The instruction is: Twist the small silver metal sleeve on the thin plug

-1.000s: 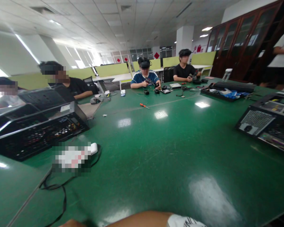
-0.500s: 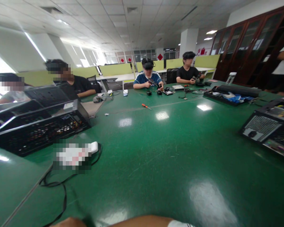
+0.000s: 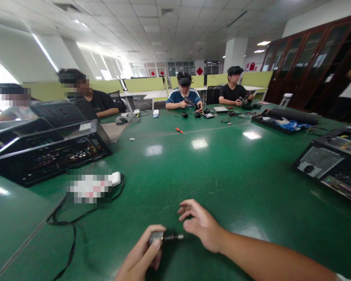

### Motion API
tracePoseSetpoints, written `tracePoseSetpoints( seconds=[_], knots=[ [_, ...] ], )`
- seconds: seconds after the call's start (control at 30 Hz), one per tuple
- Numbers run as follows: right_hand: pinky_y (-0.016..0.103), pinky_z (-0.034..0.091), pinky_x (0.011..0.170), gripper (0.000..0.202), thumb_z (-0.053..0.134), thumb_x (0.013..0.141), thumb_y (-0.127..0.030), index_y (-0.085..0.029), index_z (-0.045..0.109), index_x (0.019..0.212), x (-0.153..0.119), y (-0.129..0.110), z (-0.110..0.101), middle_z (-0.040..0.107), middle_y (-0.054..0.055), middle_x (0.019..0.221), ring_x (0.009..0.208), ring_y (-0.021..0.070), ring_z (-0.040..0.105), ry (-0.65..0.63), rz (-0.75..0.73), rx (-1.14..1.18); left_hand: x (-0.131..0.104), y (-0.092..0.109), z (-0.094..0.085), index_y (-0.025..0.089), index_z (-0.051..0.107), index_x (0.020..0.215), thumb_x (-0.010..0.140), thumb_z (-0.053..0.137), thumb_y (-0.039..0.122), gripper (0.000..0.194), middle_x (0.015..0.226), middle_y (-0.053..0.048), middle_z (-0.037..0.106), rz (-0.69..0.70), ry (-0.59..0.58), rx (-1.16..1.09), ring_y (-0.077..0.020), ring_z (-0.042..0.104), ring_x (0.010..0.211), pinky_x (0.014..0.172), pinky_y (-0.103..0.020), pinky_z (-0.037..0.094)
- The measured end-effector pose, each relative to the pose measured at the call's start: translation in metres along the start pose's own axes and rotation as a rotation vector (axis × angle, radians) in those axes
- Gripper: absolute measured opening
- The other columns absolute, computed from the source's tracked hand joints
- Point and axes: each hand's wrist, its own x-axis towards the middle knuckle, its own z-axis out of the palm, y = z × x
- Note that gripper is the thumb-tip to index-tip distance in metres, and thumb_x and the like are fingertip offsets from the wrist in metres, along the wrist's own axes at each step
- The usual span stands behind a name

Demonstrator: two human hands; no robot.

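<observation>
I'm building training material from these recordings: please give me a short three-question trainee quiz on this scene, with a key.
1. What does the person's left grip hold?
2. Where does the orange-handled screwdriver lie?
A) in the left grip
B) on the green table, beyond both grips
C) inside a computer case
3. True or false: the person's right grip is open.

Key:
1. A metal part with a thin shaft; exactly what it is cannot be told.
2. B
3. True; nothing shows in it.
</observation>
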Motion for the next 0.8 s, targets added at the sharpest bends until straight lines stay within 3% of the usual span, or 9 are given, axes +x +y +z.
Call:
tracePoseSetpoints(
  seconds=[0.1,0.2,0.33,0.53,0.8],
  knots=[
    [0.032,0.048,0.074,0.048,0.060,0.086,-0.050,-0.022,0.048,0.123,0.000,-0.003,-0.031,0.054,0.010,0.111,0.097,0.0211,0.057,0.086,-0.060,0.061,0.035,0.013,0.040,0.018,0.049,0.117,0.091,0.046,0.056,0.046,0.061,0.003,0.050,0.110,-0.106,-0.073,-0.0169,0.047,0.058,0.058,-0.027,0.038],
    [0.033,0.048,0.077,0.049,0.063,0.085,-0.044,-0.022,0.047,0.125,0.003,-0.005,-0.040,0.055,0.010,0.112,0.100,0.0219,0.056,0.104,-0.065,-0.007,0.061,0.017,0.057,0.018,0.047,0.118,0.095,0.043,0.048,0.038,0.065,0.003,0.050,0.206,-0.117,-0.079,-0.0166,0.048,0.061,0.061,-0.027,0.038],
    [0.032,0.049,0.078,0.051,0.070,0.078,-0.031,-0.020,0.049,0.123,0.005,-0.010,-0.037,0.059,0.009,0.110,0.098,0.0213,0.060,0.075,-0.014,-0.175,0.070,0.008,0.050,0.019,0.049,0.117,0.095,0.047,0.043,0.032,0.074,0.001,0.053,0.262,-0.172,-0.028,-0.0173,0.051,0.069,0.069,-0.029,0.041],
    [0.028,0.049,0.073,0.029,0.067,0.077,-0.020,-0.018,0.062,0.106,0.005,-0.015,-0.031,0.067,0.004,0.091,0.079,0.0167,0.062,0.055,0.023,-0.417,0.065,0.005,0.043,0.020,0.050,0.117,0.096,0.046,0.039,0.029,0.081,0.000,0.054,0.255,-0.210,0.029,-0.0172,0.052,0.072,0.070,-0.028,0.042],
    [0.025,0.045,0.066,0.012,0.067,0.080,-0.022,-0.018,0.072,0.089,0.008,-0.018,-0.027,0.067,0.002,0.079,0.071,0.0153,0.060,0.120,0.014,-0.571,0.064,0.005,0.043,0.021,0.049,0.116,0.096,0.046,0.039,0.027,0.084,0.000,0.055,0.246,-0.219,0.029,-0.0162,0.052,0.071,0.068,-0.027,0.042]
  ],
)
